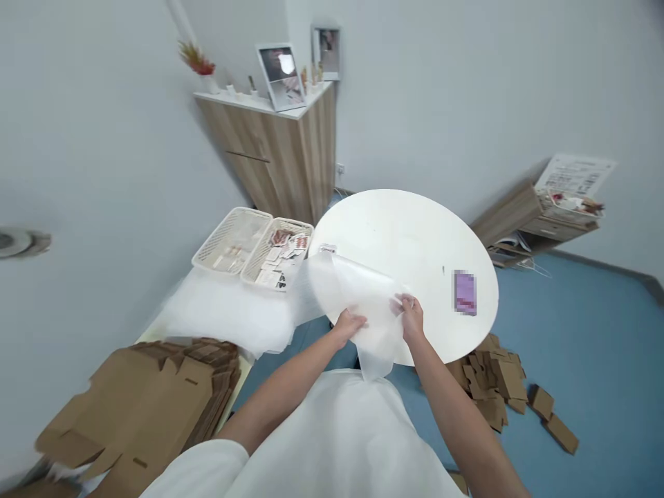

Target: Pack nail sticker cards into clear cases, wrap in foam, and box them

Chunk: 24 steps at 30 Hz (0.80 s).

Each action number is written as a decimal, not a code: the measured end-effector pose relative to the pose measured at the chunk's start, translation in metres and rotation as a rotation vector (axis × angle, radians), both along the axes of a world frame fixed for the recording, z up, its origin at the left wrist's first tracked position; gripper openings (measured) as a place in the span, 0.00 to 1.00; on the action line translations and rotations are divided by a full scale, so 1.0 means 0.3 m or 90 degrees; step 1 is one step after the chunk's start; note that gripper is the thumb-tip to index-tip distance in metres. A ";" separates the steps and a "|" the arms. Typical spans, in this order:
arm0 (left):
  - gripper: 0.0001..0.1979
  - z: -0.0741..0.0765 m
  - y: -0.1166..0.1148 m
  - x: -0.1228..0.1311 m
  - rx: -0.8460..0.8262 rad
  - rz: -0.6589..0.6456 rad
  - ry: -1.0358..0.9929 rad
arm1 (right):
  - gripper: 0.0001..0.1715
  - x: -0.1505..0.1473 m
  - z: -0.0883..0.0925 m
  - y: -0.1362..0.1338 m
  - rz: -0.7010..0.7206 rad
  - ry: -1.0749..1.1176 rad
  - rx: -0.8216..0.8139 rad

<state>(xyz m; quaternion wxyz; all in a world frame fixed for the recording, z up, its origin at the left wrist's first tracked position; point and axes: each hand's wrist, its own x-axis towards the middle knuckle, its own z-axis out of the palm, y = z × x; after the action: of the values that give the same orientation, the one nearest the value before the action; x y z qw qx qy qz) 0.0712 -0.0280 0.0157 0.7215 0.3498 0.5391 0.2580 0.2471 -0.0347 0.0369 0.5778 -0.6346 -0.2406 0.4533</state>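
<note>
A thin, translucent white packing-foam sheet (366, 294) is stretched between my hands over the near edge of the round white table (399, 221). My left hand (349, 326) is closed on its near left part. Toward its right end, my right hand (411, 318) pinches the sheet, with some fingers blurred behind it. One end of the sheet hangs below the table edge in front of my white shirt. Its left side reaches toward a pile of similar white sheets (233, 311).
Two white baskets (243, 278) with small cards and items stand left of the table. Flat brown cardboard boxes (150, 394) are stacked at lower left. A blurred purple item (465, 293) lies on the table's right side. Folded boxes (487, 387) cover the floor at right.
</note>
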 end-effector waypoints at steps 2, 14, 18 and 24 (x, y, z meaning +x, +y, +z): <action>0.33 -0.004 0.007 0.073 0.075 -0.073 0.042 | 0.17 0.088 -0.026 -0.047 0.037 0.013 -0.045; 0.13 -0.027 0.027 0.166 0.289 -0.461 0.295 | 0.30 0.357 0.026 0.140 0.318 0.013 -0.109; 0.03 -0.025 0.041 0.193 0.298 -0.494 0.378 | 0.31 0.399 0.042 0.249 0.309 0.059 -0.037; 0.10 -0.056 0.085 0.218 0.326 -0.388 0.487 | 0.19 0.469 0.049 0.263 0.156 -0.015 0.065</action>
<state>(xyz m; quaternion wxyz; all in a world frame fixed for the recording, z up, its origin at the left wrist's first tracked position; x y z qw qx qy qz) 0.1367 -0.0026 -0.0012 0.4082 0.7229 0.5572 0.0148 0.3879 0.0443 0.0516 0.5470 -0.5754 -0.3456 0.5003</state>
